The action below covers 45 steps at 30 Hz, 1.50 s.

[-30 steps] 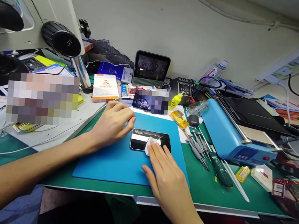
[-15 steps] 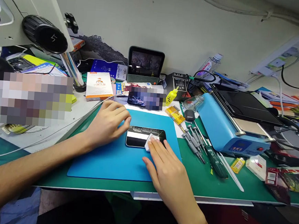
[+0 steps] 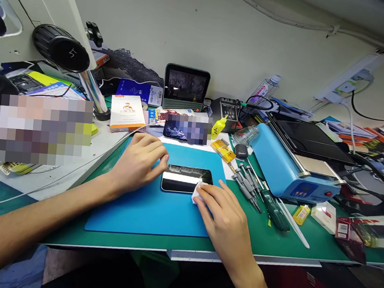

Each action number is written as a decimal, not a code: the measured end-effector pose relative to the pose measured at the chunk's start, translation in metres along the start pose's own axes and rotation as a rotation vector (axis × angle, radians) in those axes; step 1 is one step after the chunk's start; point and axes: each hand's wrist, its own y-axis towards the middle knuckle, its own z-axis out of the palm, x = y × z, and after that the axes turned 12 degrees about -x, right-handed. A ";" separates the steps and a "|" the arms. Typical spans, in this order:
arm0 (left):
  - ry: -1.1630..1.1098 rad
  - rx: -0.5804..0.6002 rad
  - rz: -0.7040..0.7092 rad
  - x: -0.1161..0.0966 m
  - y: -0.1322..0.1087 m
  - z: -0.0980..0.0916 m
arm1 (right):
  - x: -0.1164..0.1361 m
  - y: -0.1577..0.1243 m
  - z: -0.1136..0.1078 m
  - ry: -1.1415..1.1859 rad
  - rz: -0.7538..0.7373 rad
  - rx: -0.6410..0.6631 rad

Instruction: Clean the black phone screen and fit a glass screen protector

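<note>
Presently, at frame centre, the right hand [image 3: 228, 215] pinches a small white wipe [image 3: 195, 196] over a glossy black rectangular phone [image 3: 177, 183]; the left hand [image 3: 140, 163] curls, its grip unclear.

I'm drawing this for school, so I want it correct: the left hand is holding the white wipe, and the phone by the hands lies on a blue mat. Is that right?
Not quite: the right hand, not the left hand, holds the white wipe, as the head view shows. The phone by the hands does lie on a blue mat.

Left hand [image 3: 140, 160] curled—right hand [image 3: 229, 215] pinched
</note>
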 end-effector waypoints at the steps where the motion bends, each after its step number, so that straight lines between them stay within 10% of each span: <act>1: -0.013 0.010 0.003 0.000 0.000 0.000 | 0.000 -0.002 -0.001 -0.022 -0.005 -0.005; 11: -0.265 0.356 0.112 0.001 -0.007 0.010 | -0.004 0.006 0.014 -0.247 -0.035 0.104; 45: -0.249 0.451 0.020 -0.004 -0.003 0.006 | -0.024 0.003 0.012 -0.169 -0.032 0.008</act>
